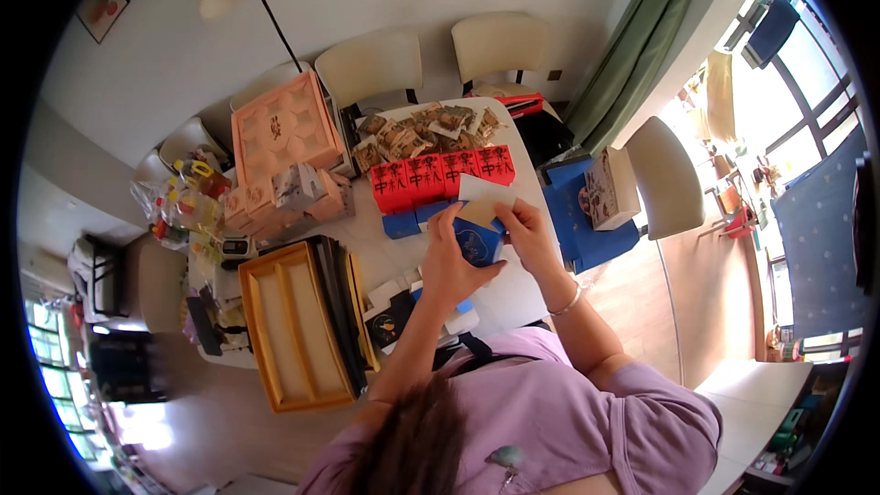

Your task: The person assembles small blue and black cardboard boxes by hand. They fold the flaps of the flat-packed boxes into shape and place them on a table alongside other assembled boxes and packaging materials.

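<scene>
Over the near side of the white table, I hold a small blue carton (475, 246) with its top flaps up. My left hand (446, 261) wraps around its left side, thumb and fingers pressed on the walls. The fingers of my right hand (532, 234) pinch a pale flap at the carton's upper right edge. A white flap (486, 190) stands up at the far side. Just beyond lies another blue box (401, 225), partly hidden behind my left hand. Several red boxes (440, 179) with black lettering stand in a row behind it.
Small clear-wrapped packets (431, 133) are heaped at the table's far end. Peach boxes (284, 128) and bottles (195, 206) crowd the left side. A stack of yellow-rimmed trays (298, 330) overhangs the near left edge. To the right, a chair bears a printed box (612, 188).
</scene>
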Available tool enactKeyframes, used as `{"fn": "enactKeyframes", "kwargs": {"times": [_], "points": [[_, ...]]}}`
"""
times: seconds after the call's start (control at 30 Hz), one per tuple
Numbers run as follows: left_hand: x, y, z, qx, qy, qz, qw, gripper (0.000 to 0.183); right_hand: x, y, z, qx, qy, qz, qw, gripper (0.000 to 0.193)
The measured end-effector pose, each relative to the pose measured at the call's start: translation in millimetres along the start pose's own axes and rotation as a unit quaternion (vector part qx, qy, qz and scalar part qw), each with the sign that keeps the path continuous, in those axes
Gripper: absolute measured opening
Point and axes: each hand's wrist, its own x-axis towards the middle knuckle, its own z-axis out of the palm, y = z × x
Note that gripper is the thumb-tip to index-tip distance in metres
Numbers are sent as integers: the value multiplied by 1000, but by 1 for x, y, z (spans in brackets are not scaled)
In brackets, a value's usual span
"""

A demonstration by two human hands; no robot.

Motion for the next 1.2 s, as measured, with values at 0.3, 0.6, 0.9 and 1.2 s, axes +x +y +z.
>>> {"fn": "enactKeyframes", "kwargs": {"times": [0.3,0.6,0.9,1.2], "points": [[-17,-37,-27,126,65,75,987,83,-6,8,29,125,-54,31,990,47],[0,-25,-27,148,56,95,983,80,-23,6,34,121,-67,-110,984,28],[-8,-24,-22,105,75,71,989,83,-18,2,34,75,-103,-113,985,31],[-18,-36,-25,120,141,94,978,96,-22,14,50,143,-74,-116,980,29]]}}
